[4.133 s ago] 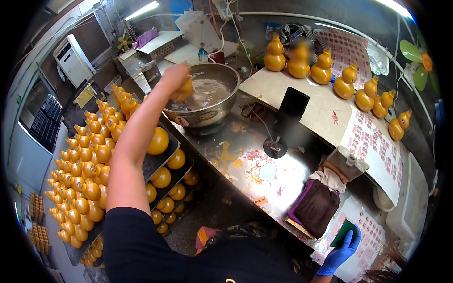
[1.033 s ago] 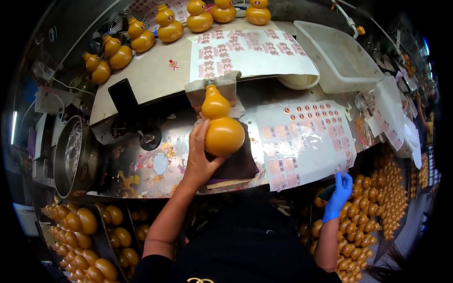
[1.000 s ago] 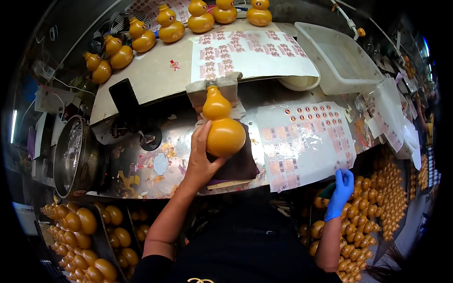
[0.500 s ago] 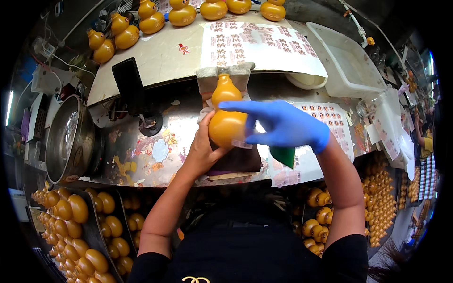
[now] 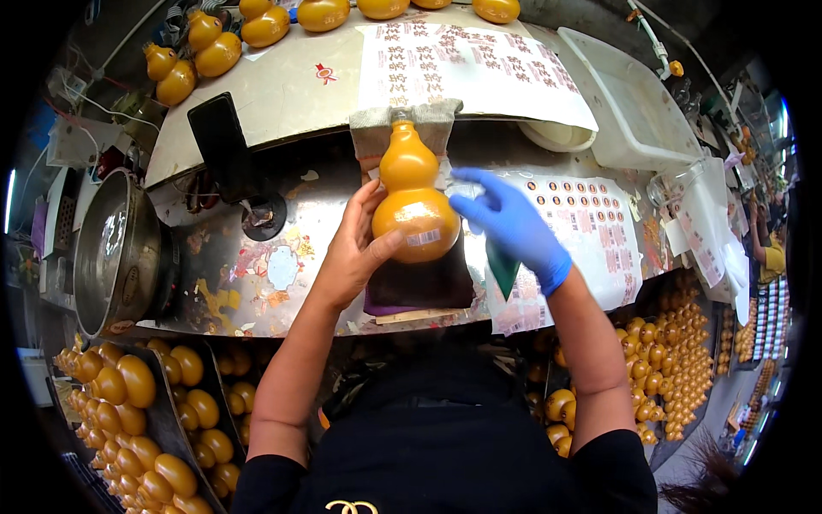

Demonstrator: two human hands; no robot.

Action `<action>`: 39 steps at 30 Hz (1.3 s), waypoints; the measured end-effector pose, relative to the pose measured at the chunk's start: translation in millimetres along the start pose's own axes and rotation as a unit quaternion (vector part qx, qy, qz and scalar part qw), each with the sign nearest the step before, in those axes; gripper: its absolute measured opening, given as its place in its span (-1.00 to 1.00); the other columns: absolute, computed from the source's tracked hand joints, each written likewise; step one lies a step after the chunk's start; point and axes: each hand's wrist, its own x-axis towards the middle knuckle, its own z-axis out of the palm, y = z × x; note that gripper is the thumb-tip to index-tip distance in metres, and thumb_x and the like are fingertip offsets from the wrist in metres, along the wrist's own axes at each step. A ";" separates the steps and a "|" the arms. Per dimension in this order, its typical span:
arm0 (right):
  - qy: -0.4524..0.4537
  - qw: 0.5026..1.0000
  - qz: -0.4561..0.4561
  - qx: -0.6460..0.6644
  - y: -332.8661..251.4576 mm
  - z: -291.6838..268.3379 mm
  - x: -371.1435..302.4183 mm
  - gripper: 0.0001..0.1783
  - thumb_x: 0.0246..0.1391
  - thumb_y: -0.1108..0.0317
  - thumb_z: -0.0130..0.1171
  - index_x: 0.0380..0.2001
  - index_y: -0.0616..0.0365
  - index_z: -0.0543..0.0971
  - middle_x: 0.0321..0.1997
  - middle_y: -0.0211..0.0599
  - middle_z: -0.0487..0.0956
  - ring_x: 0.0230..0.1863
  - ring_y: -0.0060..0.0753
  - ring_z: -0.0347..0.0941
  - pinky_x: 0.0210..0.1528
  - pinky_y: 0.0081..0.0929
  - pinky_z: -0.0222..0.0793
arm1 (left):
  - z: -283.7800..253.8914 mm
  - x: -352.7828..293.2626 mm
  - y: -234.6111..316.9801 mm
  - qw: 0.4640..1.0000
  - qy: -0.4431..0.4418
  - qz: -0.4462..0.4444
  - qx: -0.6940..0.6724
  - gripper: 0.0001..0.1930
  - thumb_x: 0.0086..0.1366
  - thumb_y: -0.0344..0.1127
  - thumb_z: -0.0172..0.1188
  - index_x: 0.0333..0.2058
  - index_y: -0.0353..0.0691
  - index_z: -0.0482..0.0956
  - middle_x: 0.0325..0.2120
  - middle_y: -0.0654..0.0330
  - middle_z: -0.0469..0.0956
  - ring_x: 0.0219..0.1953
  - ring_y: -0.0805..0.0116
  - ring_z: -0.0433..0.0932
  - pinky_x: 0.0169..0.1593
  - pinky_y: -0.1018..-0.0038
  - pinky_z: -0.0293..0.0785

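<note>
Gourd-shaped orange bottle (image 5: 413, 201) lies neck-away on a dark pad (image 5: 421, 283) at the middle of the worn metal bench (image 5: 257, 265), its narrow top resting against a folded grey cloth (image 5: 402, 128), which seems to keep it from rolling. In the head view, the bare left hand (image 5: 353, 248) cups the bottle's fat lower bulb from the left, thumb pressed on its underside and fingers curled behind, so the labelled face stays turned up. The blue-gloved right hand (image 5: 511, 224) reaches in from the right, its fingers half closed and its fingertips just beside or touching the bulb, near the small white label (image 5: 419, 224); whether it pinches anything cannot be told.

Two printed sticker sheets lie within reach: one (image 5: 475, 64) on the raised shelf behind, one (image 5: 591, 236) on the bench under the gloved wrist. Seven more bottles show along the shelf's far edge, some cut by the frame. A round steel basin (image 5: 111, 248) sits at the left, a black phone (image 5: 221, 137) leans on its stand, and a white tray (image 5: 634, 103) sits at the right. Trays (image 5: 141, 420) below hold too many bottles to count.
</note>
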 end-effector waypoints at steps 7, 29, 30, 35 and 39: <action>-0.025 1.000 -0.002 0.017 8.5 27.6 -16.2 -0.19 -0.02 -0.06 0.32 0.20 0.19 0.37 -0.41 -0.44 0.50 -0.42 -0.69 0.32 -0.30 -0.67 0.30 | 0.3 3.0 3.5 0.999 -0.001 -0.030 0.044 -0.05 0.14 -0.18 0.36 0.33 -0.30 -0.09 0.25 -0.13 0.13 0.30 0.12 0.18 0.32 0.31 0.09; -0.015 0.999 0.029 0.041 20.9 32.6 -18.0 -0.12 -0.02 -0.10 0.31 0.25 0.20 0.31 -0.33 -0.40 0.50 -0.36 -0.67 0.32 -0.19 -0.62 0.34 | 6.1 -4.0 0.7 0.999 -0.017 -0.002 0.043 -0.12 0.20 -0.20 0.31 0.33 -0.37 -0.05 0.20 -0.02 0.23 0.24 0.23 0.27 0.27 0.37 0.17; -0.010 0.999 0.022 0.041 22.0 33.1 -17.3 -0.13 -0.01 -0.10 0.31 0.25 0.20 0.31 -0.33 -0.40 0.50 -0.36 -0.67 0.32 -0.19 -0.63 0.34 | 4.9 -2.7 -0.3 0.999 -0.019 0.000 0.047 -0.12 0.21 -0.20 0.31 0.33 -0.37 -0.05 0.20 -0.02 0.23 0.24 0.23 0.26 0.27 0.37 0.17; -0.008 0.999 0.028 0.042 19.2 33.8 -17.2 -0.15 0.01 -0.08 0.29 0.25 0.19 0.31 -0.35 -0.42 0.49 -0.37 -0.68 0.31 -0.21 -0.64 0.33 | 2.2 -2.9 -1.4 0.998 -0.028 -0.008 0.054 -0.12 0.22 -0.17 0.29 0.33 -0.37 -0.06 0.20 -0.02 0.23 0.24 0.22 0.26 0.27 0.36 0.19; -0.005 0.999 0.028 0.047 23.8 35.3 -18.2 -0.16 0.01 -0.07 0.30 0.24 0.19 0.31 -0.36 -0.43 0.49 -0.38 -0.68 0.31 -0.22 -0.65 0.33 | -0.6 -3.1 -2.2 0.998 -0.031 -0.013 0.059 -0.12 0.23 -0.16 0.28 0.34 -0.37 -0.07 0.21 -0.03 0.22 0.25 0.20 0.25 0.27 0.36 0.19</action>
